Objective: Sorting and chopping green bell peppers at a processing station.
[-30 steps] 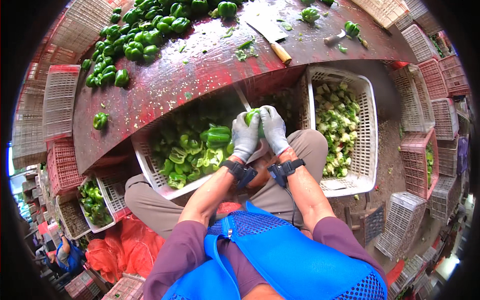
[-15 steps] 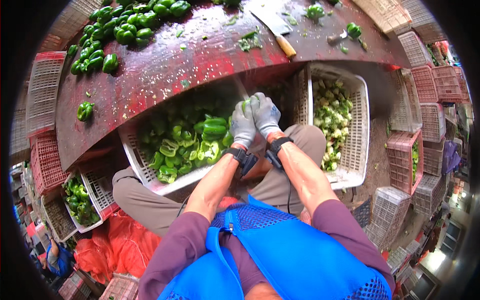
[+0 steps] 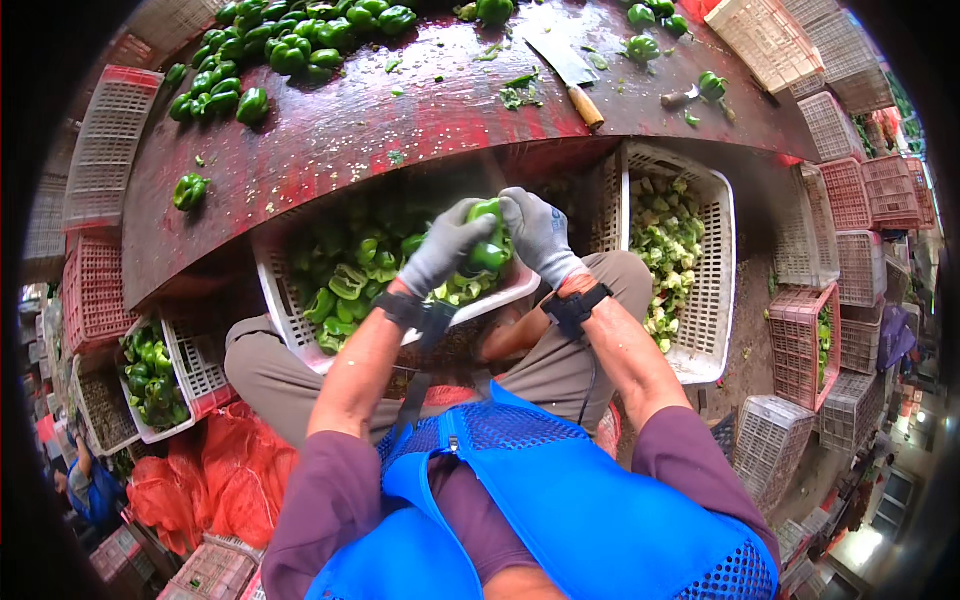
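Observation:
A green bell pepper (image 3: 487,252) is held between my gloved hands, above the near right part of a white crate (image 3: 430,333). My left hand (image 3: 449,243) wraps round its left side, the fingers partly over the top. With fingers bent closed, my right hand (image 3: 535,232) grips at its right edge; the palm side is hidden. Below lie whole and cut-open green peppers (image 3: 350,283) in the crate. Beside my right knee, a second white crate (image 3: 715,270) holds pale green pepper cores (image 3: 668,235).
A red-stained table (image 3: 330,150) spans the far side, bearing a heap of peppers (image 3: 300,50), a cleaver (image 3: 562,62) and a small knife (image 3: 680,97). Stacked crates (image 3: 857,190) stand at right. Red mesh sacking (image 3: 225,475) lies at lower left. A person (image 3: 95,490) is far left.
My hands, earlier pressed close together, have come apart. My left hand has shifted left, bringing the pepper between them into view. The whole view has tilted slightly.

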A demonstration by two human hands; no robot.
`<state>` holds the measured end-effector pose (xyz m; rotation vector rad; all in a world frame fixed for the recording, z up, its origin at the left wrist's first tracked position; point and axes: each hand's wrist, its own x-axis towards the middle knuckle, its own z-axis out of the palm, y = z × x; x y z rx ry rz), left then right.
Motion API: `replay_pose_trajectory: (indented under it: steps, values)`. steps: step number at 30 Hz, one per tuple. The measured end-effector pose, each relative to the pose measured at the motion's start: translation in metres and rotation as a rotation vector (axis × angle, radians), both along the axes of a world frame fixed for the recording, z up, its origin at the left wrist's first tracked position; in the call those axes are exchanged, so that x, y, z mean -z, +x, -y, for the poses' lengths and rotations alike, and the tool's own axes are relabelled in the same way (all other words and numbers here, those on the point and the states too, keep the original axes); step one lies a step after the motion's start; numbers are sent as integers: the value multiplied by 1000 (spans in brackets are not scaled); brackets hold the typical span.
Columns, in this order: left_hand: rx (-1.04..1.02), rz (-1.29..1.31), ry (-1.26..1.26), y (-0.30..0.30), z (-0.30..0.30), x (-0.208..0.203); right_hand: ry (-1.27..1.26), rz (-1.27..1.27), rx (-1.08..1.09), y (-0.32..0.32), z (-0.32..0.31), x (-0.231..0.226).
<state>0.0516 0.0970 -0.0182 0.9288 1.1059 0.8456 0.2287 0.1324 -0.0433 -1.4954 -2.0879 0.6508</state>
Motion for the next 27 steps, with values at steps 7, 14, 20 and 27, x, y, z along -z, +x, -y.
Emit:
replay_pose_trajectory:
  steps: [7, 14, 20, 27]
  values:
    - [-47, 837, -211, -78, 36, 6, -428, -480, -78, -5, -20, 1]
    - [-188, 704, -59, -78, 44, 15, -16, 42, -229, -29, 10, 10]
    - [-41, 468, -50, -51, 58, -6, -88, 46, -355, -52, 31, -55]
    - [122, -42, 138, -63, 69, -11, -194, -80, -316, -51, 58, -46]
